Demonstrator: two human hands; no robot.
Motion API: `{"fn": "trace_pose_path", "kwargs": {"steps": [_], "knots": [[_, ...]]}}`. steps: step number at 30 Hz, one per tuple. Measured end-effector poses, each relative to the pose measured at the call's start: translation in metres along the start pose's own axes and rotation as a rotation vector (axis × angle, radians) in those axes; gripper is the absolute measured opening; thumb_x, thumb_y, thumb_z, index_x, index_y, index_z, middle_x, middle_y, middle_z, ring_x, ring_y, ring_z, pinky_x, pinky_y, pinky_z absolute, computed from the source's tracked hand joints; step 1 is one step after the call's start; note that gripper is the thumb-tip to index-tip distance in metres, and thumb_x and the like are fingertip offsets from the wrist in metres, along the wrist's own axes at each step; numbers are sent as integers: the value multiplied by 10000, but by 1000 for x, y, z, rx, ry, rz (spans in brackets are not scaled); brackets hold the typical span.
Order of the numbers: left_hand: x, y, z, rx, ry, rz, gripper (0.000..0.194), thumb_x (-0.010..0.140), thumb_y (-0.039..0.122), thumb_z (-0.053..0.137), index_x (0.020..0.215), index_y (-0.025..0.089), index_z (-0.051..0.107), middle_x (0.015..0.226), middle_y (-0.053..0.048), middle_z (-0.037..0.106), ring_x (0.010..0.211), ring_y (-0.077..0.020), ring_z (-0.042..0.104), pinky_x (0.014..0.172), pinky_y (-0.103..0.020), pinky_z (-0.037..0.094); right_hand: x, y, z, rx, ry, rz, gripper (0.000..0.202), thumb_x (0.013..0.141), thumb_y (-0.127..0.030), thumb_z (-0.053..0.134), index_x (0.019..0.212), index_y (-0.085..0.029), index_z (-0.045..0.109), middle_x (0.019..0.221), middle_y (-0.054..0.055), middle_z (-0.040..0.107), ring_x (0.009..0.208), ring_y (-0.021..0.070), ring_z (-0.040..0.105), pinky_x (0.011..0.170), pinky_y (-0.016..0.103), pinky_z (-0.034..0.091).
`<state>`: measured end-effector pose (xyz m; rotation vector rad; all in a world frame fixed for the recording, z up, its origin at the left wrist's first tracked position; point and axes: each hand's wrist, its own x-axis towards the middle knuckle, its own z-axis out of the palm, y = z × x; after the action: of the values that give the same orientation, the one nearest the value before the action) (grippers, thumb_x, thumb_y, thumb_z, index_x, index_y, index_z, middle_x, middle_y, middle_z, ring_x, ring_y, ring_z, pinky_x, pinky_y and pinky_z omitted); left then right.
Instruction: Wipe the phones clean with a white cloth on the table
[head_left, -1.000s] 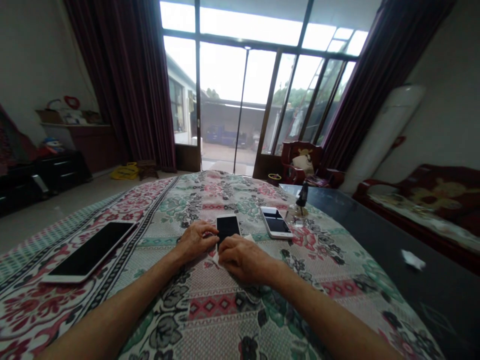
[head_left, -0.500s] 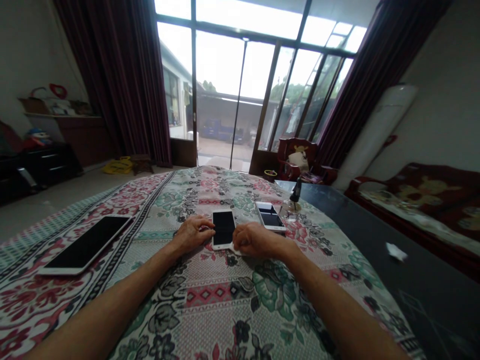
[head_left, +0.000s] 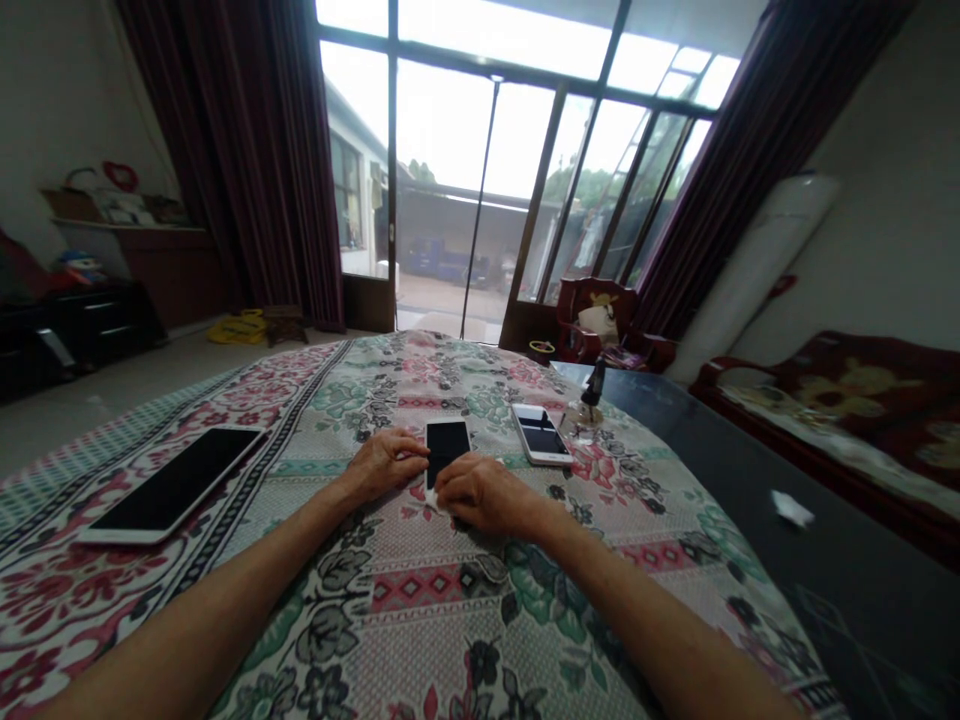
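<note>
A white smartphone point(head_left: 448, 440) with a dark screen lies flat on the flowered tablecloth point(head_left: 420, 640). At its left edge, my left hand point(head_left: 382, 465) has its fingertips and thumb closed against the frame. My right hand point(head_left: 480, 492) is pinched over a small white tissue point(head_left: 431, 497) on the phone's lower end, covering its lower right corner. To the right of the hands lies a second white smartphone point(head_left: 541, 435), screen up. A white-framed tablet point(head_left: 176, 485) rests farther left.
Beyond the second phone stands a clear bottle with a black top point(head_left: 592, 390). A crumpled white paper point(head_left: 793, 508) lies on the dark table point(head_left: 720, 470) at the right. Wooden chairs point(head_left: 615, 320) and a glass door point(head_left: 465, 200) are behind.
My right hand has slid left and slightly down with the tissue, from the phone's right edge to its lower end. My left hand stays at the left edge.
</note>
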<state>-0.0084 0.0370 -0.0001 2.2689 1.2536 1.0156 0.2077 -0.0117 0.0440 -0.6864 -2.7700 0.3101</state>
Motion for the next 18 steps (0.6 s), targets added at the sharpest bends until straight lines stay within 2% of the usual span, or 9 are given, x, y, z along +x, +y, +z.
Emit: {"fn": "trace_pose_path", "kwargs": {"steps": [6, 9, 15, 18], "knots": [[-1, 1, -1, -3, 1, 9, 149, 728, 251, 659, 835, 241, 763, 872, -35, 718, 807, -165, 648, 762, -285, 500, 4, -4, 14, -39, 52, -49, 195, 918, -170, 471, 904, -184, 665, 1054, 43, 681, 973, 139, 559, 911, 306, 387], [-1, 0, -1, -27, -1, 37, 157, 730, 263, 647, 832, 229, 761, 873, -45, 716, 807, -169, 650, 757, -293, 508, 4, -3, 16, -24, 63, -68, 192, 914, -148, 473, 920, -189, 660, 1073, 34, 675, 989, 133, 554, 931, 303, 378], [0, -3, 0, -13, 22, 50, 168, 724, 283, 650, 825, 215, 766, 896, -62, 717, 830, -192, 659, 773, -312, 514, 3, 1, 1, 3, 4, -45, 170, 834, -86, 538, 827, -173, 684, 1006, 38, 680, 941, 129, 570, 891, 265, 402], [0, -5, 1, -28, 24, 32, 176, 729, 305, 653, 828, 216, 767, 915, -66, 713, 840, -193, 655, 767, -310, 513, -3, 6, -12, 37, -60, 27, 191, 771, -29, 555, 781, -158, 695, 963, 46, 684, 889, 124, 588, 838, 238, 423]]}}
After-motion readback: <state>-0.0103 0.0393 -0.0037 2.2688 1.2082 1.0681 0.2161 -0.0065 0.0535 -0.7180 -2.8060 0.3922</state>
